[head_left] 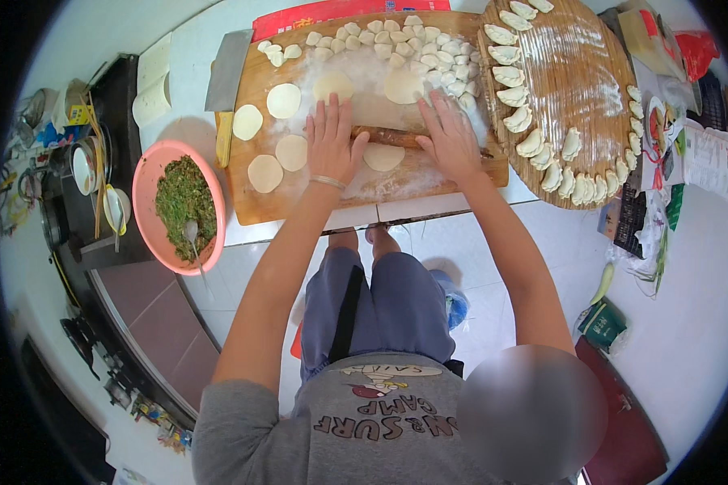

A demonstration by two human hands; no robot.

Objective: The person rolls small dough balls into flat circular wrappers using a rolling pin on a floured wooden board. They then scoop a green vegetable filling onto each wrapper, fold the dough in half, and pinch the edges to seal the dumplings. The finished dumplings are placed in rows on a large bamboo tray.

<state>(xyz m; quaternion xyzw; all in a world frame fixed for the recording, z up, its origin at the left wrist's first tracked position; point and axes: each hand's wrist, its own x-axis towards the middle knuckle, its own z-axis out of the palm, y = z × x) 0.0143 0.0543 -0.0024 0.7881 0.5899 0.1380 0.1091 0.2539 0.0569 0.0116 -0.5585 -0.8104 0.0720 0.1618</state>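
Note:
My left hand (332, 142) and my right hand (451, 139) lie with fingers stretched forward over the two ends of a brown wooden rolling pin (390, 137). Under the pin's middle a round dough wrapper (384, 158) shows in part on the floured wooden board (255, 212). Just beyond my left fingertips is another wrapper (332, 83), and one more (404, 86) lies near my right fingers. Several finished rounds (283, 101) sit at the board's left. Small pressed dough pieces (396, 36) are heaped along its far side.
A cleaver (228, 71) rests across the board's left edge. Left of it stands a pink bowl (143, 206) of green chopped filling (182, 190) with a spoon (191, 231). At the right, a round wooden tray (578, 73) carries folded dumplings (518, 119) around its rim.

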